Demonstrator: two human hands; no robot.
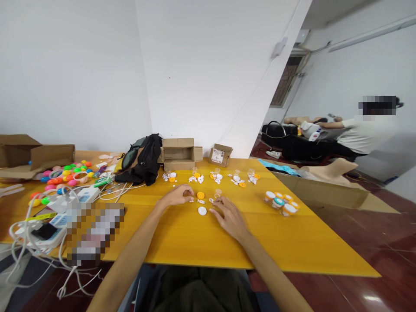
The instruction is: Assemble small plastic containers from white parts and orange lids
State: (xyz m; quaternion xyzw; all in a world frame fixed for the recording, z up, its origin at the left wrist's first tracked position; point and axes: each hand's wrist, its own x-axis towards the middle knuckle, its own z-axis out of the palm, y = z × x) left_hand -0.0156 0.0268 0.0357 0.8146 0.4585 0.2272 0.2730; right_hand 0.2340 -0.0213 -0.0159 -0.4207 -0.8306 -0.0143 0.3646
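My left hand (178, 195) hovers low over the yellow table with its fingers curved and apart, close to a small printed white piece (191, 200). Opposite it, my right hand (230, 216) has its fingers spread, near another small white piece (211, 200). Between the hands lie an orange lid (200, 195), a printed white piece (201, 202) and a round white lid (202, 211). A small clear cup (218, 193) stands just beyond my right fingers. Neither hand visibly holds anything.
Behind, several groups of lids, clear cups and printed pieces (196, 178) form a row. Lidded jars (288, 209) stand at right. A backpack (146, 158), open cardboard box (178, 165), colourful balls (66, 175), power strips (86, 195) and cables lie left. Another person (365, 134) sits far right.
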